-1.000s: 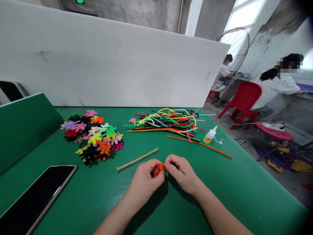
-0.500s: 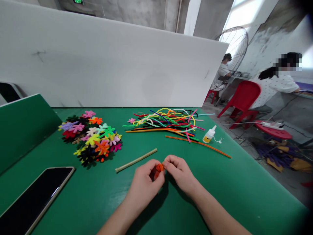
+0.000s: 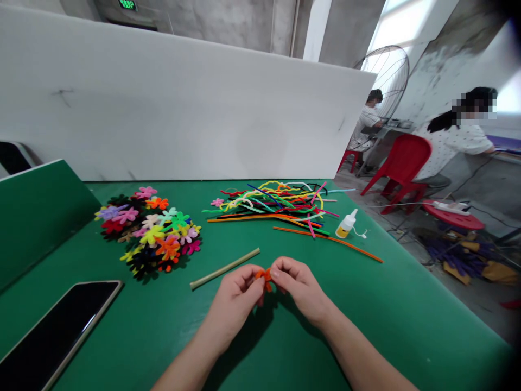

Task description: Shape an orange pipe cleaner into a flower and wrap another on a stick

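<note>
Between my two hands is a small orange pipe-cleaner flower, partly hidden by my fingers. My left hand pinches its left side with thumb and fingers. My right hand grips the right side in the same way, fingertips pressed together. A pale bamboo-like stick lies on the table just beyond my left hand. Farther right, a single orange pipe cleaner rests past my right hand.
Finished-looking pipe-cleaner flowers are heaped at left, behind a phone. Loose coloured pipe cleaners spread along the back, near an uncapped glue bottle. A white partition borders the green table. Two people sit beyond, right.
My left fingers have shifted their grip on the orange flower, and its looped petals now show more openly between my hands. My right hand keeps its pinch.
</note>
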### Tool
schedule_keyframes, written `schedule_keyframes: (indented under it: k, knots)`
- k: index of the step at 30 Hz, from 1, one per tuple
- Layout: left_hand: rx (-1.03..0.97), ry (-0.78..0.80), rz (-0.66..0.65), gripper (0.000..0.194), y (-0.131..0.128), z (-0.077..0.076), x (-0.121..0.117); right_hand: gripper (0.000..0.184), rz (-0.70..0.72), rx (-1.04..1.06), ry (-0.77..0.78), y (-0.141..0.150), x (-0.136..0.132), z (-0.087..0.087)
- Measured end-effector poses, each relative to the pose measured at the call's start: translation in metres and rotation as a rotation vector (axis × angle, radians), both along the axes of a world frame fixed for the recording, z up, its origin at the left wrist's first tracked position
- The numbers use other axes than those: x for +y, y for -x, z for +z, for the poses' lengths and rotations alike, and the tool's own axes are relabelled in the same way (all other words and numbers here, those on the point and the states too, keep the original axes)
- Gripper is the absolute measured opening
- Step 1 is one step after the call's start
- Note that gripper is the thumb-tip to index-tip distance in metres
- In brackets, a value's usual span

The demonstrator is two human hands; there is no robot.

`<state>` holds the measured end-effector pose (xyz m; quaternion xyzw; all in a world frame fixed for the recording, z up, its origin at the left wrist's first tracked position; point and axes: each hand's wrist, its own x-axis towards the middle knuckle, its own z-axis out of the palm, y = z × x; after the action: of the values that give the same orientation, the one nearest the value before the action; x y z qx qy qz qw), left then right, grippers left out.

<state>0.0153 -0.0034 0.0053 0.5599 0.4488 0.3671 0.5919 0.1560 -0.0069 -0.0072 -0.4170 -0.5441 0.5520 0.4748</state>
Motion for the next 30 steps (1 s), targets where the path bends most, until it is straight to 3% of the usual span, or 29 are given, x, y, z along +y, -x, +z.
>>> schedule_keyframes:
  k: [10,22,30]
  knots:
    - [0.109,-0.107,0.0,0.015,-0.0017,0.0016,0.0013,0.008,0.031,-0.008,-0.023,-0.0031,0.0001,0.0035]
    - [0.256,-0.227,0.0,0.015,-0.0013,-0.0046,0.0016,0.005,-0.066,-0.372,-0.235,-0.0045,0.0008,0.0012]
    - [0.3,-0.26,-0.03,0.016,0.0003,-0.0055,0.0021,0.004,-0.072,-0.409,-0.276,-0.0049,0.0011,-0.0021]
